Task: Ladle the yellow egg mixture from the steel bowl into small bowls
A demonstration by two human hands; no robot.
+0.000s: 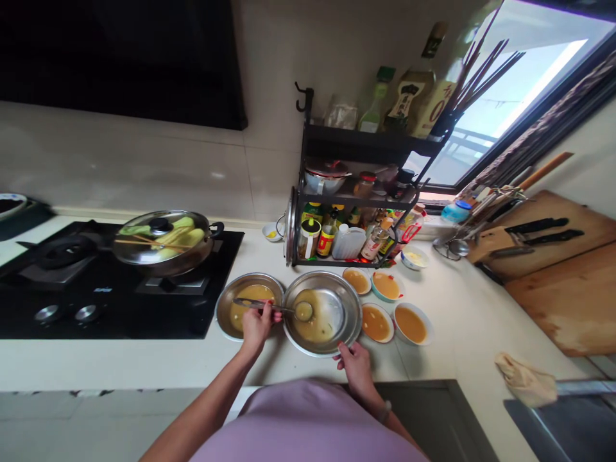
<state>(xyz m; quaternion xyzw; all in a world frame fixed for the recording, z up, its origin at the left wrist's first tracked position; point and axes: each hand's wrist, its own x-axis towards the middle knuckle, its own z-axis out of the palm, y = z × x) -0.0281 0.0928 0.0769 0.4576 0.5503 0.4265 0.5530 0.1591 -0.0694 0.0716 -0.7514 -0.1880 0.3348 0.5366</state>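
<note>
My left hand (258, 324) is closed around the handle of a metal ladle (303, 311). The ladle's bowl is in a steel basin (353, 301) that tilts, its yellowish liquid pooled on the left side. With my right hand (356, 367) I grip this basin's near right rim. Against its left side stands a second steel basin (224, 314), also with yellowish liquid, partly hidden by my left hand and the ladle handle. Right of the basins are several small bowls of orange-brown liquid, among them a white bowl (428, 324) and a pale green-rimmed bowl (387, 298).
A lidded pan (163, 247) with green and yellow food sits on the black gas stove (168, 314) at left. Behind the basins rises a black rack (375, 142) of bottles and jars. Cutting boards (563, 282), knives and a cloth (524, 378) are at right.
</note>
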